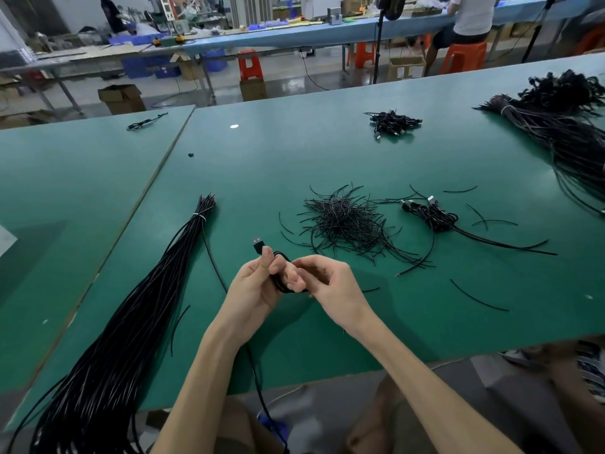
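We hold a black cable (277, 278) wound in small loops just above the near part of the green table (294, 152). Our left hand (257, 285) is curled round the loops, thumb up beside the USB plug (258, 244) that sticks out above it, and the cable's tail hangs past the table edge between our forearms. Our right hand (324, 285) meets the coil from the right with fingers bent and pinching it; a tied bundle (137, 299) of long cables lies to the left, a pile of short ties (343, 224) just beyond our hands, and wound cables (433, 216) right of that.
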`<act>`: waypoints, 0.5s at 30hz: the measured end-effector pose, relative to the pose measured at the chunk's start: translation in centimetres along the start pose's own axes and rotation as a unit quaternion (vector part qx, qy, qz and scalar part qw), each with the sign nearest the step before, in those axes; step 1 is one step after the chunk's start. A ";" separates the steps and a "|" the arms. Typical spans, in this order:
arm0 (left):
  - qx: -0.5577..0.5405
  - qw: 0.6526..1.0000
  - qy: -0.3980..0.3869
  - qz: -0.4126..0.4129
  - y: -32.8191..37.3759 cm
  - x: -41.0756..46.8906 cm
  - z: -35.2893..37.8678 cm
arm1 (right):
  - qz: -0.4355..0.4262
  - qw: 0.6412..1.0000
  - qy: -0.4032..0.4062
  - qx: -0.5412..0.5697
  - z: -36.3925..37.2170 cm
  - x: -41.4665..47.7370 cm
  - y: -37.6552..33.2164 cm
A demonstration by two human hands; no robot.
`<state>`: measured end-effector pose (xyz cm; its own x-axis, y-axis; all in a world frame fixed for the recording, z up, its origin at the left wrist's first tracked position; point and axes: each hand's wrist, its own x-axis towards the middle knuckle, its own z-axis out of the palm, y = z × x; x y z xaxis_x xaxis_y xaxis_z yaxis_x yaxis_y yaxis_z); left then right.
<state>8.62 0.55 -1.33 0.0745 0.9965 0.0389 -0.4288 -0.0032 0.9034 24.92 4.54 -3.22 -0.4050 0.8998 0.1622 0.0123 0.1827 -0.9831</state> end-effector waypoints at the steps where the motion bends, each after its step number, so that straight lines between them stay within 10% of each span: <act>1: 0.003 1.000 -0.002 -0.009 0.1 -0.1 -0.2 | 0.005 1.000 -0.014 0.006 0.1 0.0 -0.1; 15: 0.087 0.995 0.028 0.033 -0.6 0.1 -0.4 | 0.002 1.000 -0.008 -0.009 0.2 0.0 -0.5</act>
<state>8.50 0.72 -2.05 -0.0009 0.9966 0.0821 -0.2680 -0.0793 0.9601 24.75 4.33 -2.71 -0.4197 0.8939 0.1573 0.0293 0.1866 -0.9820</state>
